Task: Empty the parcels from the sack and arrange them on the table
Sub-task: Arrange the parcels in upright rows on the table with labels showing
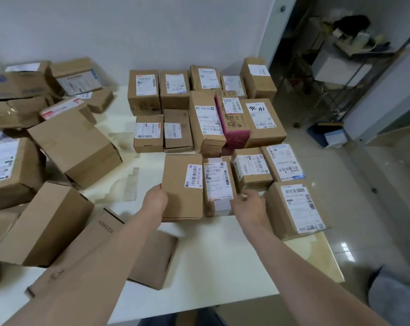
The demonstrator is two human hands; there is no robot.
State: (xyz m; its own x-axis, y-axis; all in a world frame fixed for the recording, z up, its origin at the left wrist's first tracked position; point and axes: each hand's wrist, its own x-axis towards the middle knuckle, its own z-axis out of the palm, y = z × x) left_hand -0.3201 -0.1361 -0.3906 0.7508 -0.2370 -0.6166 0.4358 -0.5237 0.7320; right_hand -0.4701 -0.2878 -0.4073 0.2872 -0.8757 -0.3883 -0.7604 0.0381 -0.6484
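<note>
The left hand is set against the left edge of a flat brown parcel at centre frame. Its fingers are hidden at that edge, so I cannot tell whether it grips. The right hand sits in the tight gap to the right of the narrow parcel just beside it, fingers loosely bent. Whether it has hold of anything I cannot tell either.

These two parcels are in the nearest of the tidy rows of parcels filling the right half of the table, labels up. The lower-right parcel lies close to the table's right edge.

Open room is a bare strip running up the middle and a wider bare patch near the front edge, below the hands. A loose heap of parcels crowds the left side, tilted and overlapping.

Behind is a white wall. To the right is glossy floor, with a wire rack and a blue box in the upper right.
</note>
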